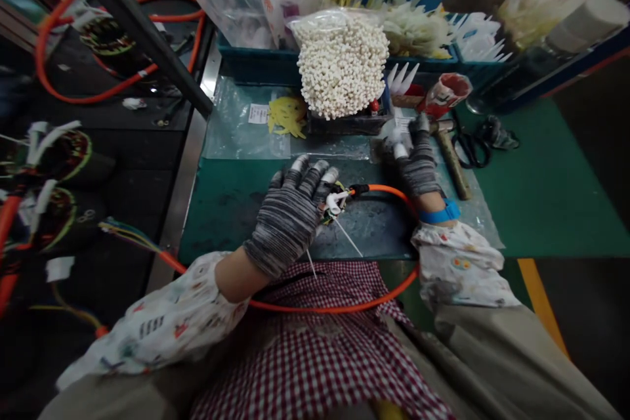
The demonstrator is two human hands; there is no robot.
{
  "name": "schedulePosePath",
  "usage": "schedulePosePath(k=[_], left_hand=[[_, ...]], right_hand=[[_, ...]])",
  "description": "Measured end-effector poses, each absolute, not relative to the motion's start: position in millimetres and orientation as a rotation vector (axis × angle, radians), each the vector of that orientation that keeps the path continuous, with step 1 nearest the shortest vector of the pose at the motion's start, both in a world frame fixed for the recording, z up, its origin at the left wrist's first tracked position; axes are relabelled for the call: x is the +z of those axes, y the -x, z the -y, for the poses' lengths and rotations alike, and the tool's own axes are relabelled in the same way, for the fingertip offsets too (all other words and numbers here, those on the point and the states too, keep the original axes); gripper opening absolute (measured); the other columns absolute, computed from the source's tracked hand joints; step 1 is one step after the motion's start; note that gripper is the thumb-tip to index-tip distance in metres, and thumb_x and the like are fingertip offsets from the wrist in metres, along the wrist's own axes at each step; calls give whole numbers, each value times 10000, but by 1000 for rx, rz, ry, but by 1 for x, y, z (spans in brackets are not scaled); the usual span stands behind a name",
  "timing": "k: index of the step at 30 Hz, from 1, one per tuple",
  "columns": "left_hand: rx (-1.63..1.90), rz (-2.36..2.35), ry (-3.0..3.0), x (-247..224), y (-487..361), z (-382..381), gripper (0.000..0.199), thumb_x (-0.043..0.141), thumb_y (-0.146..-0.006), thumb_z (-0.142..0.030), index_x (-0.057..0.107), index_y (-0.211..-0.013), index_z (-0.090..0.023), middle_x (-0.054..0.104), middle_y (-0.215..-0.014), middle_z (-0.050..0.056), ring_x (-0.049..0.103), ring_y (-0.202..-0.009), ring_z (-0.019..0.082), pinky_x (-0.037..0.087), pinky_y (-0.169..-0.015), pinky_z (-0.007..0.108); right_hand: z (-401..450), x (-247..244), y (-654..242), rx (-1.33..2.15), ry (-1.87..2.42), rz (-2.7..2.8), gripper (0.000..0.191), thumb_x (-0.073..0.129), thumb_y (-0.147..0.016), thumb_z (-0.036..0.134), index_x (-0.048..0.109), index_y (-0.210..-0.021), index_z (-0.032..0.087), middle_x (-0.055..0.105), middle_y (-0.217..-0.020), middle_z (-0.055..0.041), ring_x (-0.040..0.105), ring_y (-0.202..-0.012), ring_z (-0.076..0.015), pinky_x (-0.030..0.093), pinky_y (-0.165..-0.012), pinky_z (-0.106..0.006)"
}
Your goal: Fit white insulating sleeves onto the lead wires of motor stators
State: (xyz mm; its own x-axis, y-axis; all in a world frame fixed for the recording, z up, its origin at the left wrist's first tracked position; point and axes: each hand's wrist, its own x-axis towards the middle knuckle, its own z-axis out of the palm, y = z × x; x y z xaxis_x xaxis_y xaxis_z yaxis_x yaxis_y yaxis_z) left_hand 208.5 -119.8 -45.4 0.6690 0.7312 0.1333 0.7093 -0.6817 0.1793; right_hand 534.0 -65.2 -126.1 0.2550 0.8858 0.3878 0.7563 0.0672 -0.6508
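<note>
My left hand (pixel 290 220), in a grey striped glove with white fingertips, lies over a round wired part (pixel 335 203) with white sleeves and white ties. Its fingers are stretched out and slightly apart. An orange cable (pixel 388 191) runs from that part, loops to the right and passes back under my left forearm. My right hand (pixel 420 161), gloved alike, reaches to the back of the green work surface (pixel 221 210), beside a small clear plastic bag (pixel 394 134) with white pieces. Whether its fingertips grip anything there cannot be made out.
A bag of small white pieces (pixel 343 65) sits before blue bins (pixel 246 65). At the right lie a hammer (pixel 453 164), black scissors (pixel 472 149) and a red cup-like roll (pixel 445 93). Wired round parts (pixel 63 157) stand on the dark left surface behind a metal edge.
</note>
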Motion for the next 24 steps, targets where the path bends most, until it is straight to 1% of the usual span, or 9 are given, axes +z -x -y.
schedulePosePath(k=[3,4,6,7,9,11,14,18,24], left_hand=[[279,-1194,-2804,-49,-207,114,633,600,-1104,-362,448,-1699,-209,523,-1740,165,433,-1658,390,458,-1287,544],[289,-1174,-2817,-50,-206,112,646,617,-1096,-374,447,-1699,-214,532,-1732,164,437,-1655,386,457,-1283,533],[318,-1157,-2823,-54,-204,110,670,642,-1083,-389,442,-1700,-219,546,-1720,158,439,-1650,387,456,-1280,532],[341,-1153,-2818,-56,-203,109,669,639,-1082,-383,439,-1700,-222,551,-1716,151,443,-1646,387,455,-1283,535],[398,-1141,-2795,-60,-200,110,658,621,-1080,-353,439,-1700,-228,552,-1717,138,440,-1647,388,442,-1302,550],[452,-1116,-2757,-65,-198,111,685,638,-1061,-348,437,-1706,-233,537,-1730,140,420,-1659,397,412,-1332,588],[597,-1096,-2683,-74,-198,116,716,719,-1020,-445,499,-1667,-232,563,-1704,148,427,-1651,412,382,-1355,644],[948,-1088,-2638,-91,-200,120,575,727,-1019,-562,665,-1492,-241,681,-1569,133,531,-1580,376,447,-1343,587],[1161,-1200,-2583,-108,-210,124,477,731,-1045,-477,685,-1457,-242,739,-1492,112,603,-1527,324,505,-1318,541]], right_hand=[[99,-99,-517,-21,1567,1414,630,527,-1126,372,459,-1689,98,548,-1702,-250,578,-1539,-303,448,-1321,-526],[113,-89,-508,-88,1499,1401,547,528,-1133,365,561,-1610,100,658,-1582,-252,683,-1406,-299,531,-1238,-504],[141,-72,-486,-128,1438,1491,341,542,-1126,334,792,-1249,138,843,-1164,-173,803,-1048,-281,642,-1012,-461],[153,-67,-475,-33,1437,1648,299,592,-1102,361,823,-1097,171,852,-988,-118,800,-885,-265,659,-881,-428],[171,-65,-454,253,1455,1961,281,657,-1074,409,826,-966,211,838,-860,-73,782,-778,-254,645,-771,-391],[182,-73,-440,481,1437,2122,257,667,-1077,404,828,-967,237,851,-880,-70,794,-790,-250,649,-777,-375],[191,-94,-432,538,1376,2105,239,628,-1094,349,842,-1050,252,873,-932,-81,815,-810,-250,674,-822,-376],[196,-123,-433,454,1260,2076,286,582,-1089,302,852,-1137,222,879,-913,-86,815,-766,-247,692,-735,-368],[199,-152,-417,323,1143,1985,253,623,-1019,169,866,-1068,218,868,-887,-101,814,-739,-275,693,-679,-391]])
